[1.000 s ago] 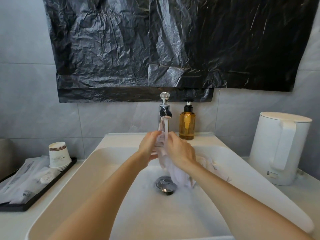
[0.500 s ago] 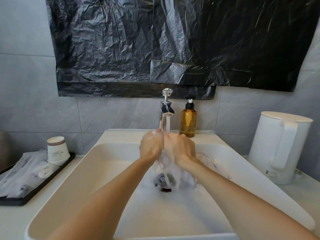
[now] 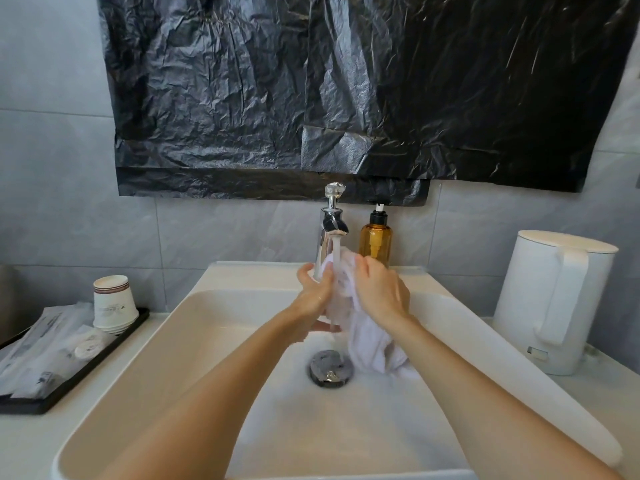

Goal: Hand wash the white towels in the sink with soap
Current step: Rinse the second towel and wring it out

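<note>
Grey wall tiles and a crinkled black plastic sheet [image 3: 346,91] back a white sink [image 3: 173,341] set in a pale counter. Both grips are clenched on the white towel [image 3: 367,337]: the left hand [image 3: 317,292] wraps its bunched upper part, and the right hand [image 3: 381,292] curls over it from the other side. Half a second ago the knuckles were pressed together lower down; now the hands sit slightly apart and higher, so the bunch meets the stream from the tap [image 3: 330,237]. The towel's tail hangs into the basin, just right of the drain [image 3: 330,368]. This looks like one stroke of a rub-and-rinse cycle, so the washing seems to be midway. The amber soap bottle [image 3: 375,240] stands behind, untouched.
</note>
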{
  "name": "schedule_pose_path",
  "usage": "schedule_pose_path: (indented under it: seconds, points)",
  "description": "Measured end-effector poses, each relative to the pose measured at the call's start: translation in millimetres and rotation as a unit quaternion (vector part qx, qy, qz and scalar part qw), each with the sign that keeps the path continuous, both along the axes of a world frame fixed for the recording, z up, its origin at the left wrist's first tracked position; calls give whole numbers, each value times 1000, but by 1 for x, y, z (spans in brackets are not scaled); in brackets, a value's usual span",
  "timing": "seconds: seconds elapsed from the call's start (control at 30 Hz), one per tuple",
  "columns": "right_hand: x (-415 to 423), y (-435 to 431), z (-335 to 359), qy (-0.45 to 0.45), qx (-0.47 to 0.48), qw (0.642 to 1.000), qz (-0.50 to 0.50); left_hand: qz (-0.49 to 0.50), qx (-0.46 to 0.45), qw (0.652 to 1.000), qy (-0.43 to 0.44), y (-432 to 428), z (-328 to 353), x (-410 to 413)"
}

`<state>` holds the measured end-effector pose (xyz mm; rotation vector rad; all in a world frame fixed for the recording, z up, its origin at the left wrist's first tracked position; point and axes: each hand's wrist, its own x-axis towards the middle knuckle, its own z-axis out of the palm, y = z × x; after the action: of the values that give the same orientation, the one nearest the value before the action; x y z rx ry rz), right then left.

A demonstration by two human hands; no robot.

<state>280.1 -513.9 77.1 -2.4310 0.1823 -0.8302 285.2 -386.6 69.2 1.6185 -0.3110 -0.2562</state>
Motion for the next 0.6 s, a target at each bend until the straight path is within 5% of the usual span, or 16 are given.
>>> schedule_pose_path:
  seconds: [0.1,0.27,0.6]
  points:
    - [8,-5,4,5,132,990,57,-28,-19,999,27,-21,-3,-2]
    - [1,8,6,-28,213,960,180,97,-164,981,30,-18,2,7]
    - [0,20,2,-1,161,978,136,162,-116,980,21,-7,4,9]
